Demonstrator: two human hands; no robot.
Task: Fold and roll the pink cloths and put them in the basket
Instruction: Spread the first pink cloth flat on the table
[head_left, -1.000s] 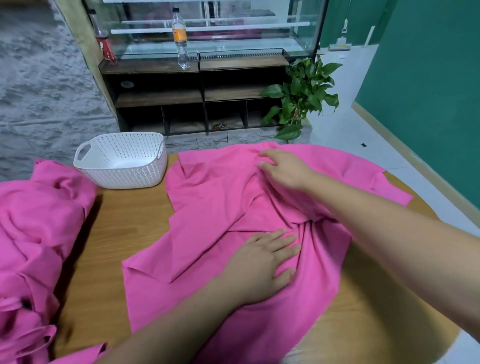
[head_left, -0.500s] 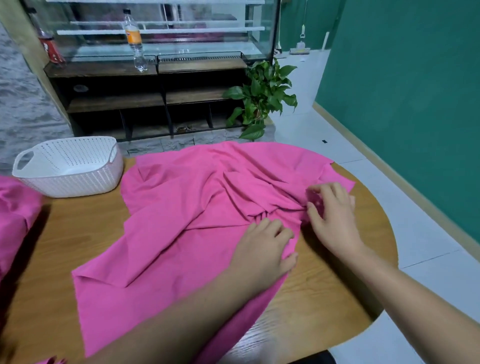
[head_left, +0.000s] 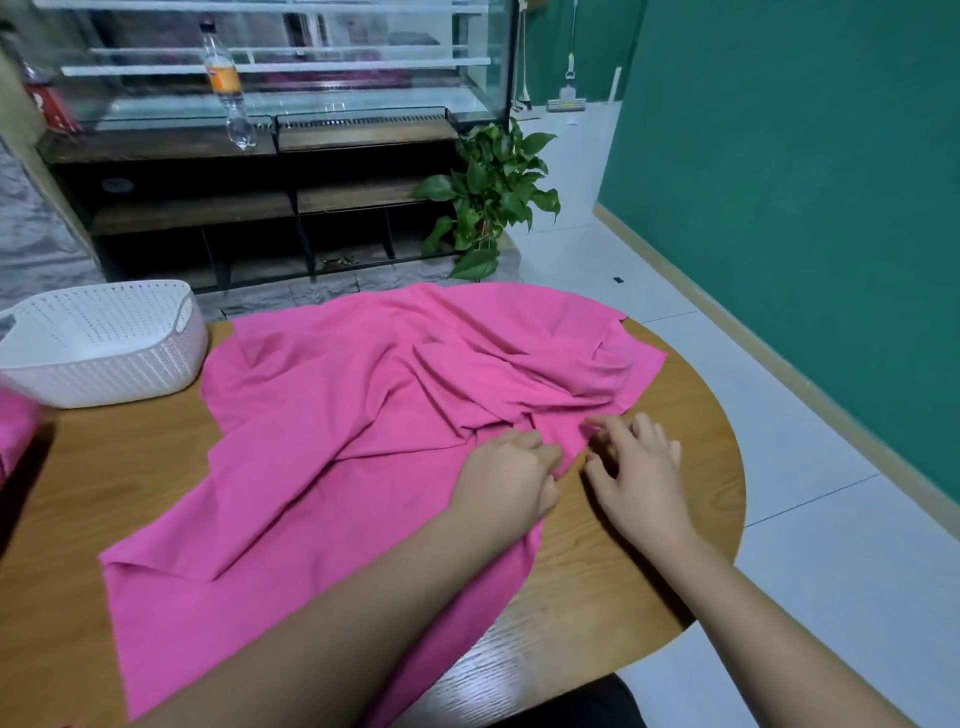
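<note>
Gripped with the left hand (head_left: 506, 478), knuckles up, fingers curled down into the pink cloth (head_left: 337, 441) at its bunched near-right edge, a fold apparently gathered beneath them. Reached in just beside it with the right hand (head_left: 639, 478), fingers hooked, tips touching the same edge; could not tell whether thumb and forefinger had closed on fabric or only rested there.

Judged this as hunting out an edge to flatten before the first fold. Needed a single layer in each pinch, not a clump, since a clump would only have carried the creases along. Called for sliding the hands apart along that edge until a corner came up, then drawing it taut toward the near rim to pull out the ridges. Called also for slow pulling, so as not to drag the whole cloth across the wood.

Lay spread over most of the round wooden table (head_left: 104, 493), smoother toward the left, heaped in ridges toward the far right, and reaching past the far rim.

Stood at the table's far left, just beside the cloth's corner: the white basket (head_left: 104, 374). Showed only as a blur at the left border: a second pink cloth (head_left: 13, 431).
</note>
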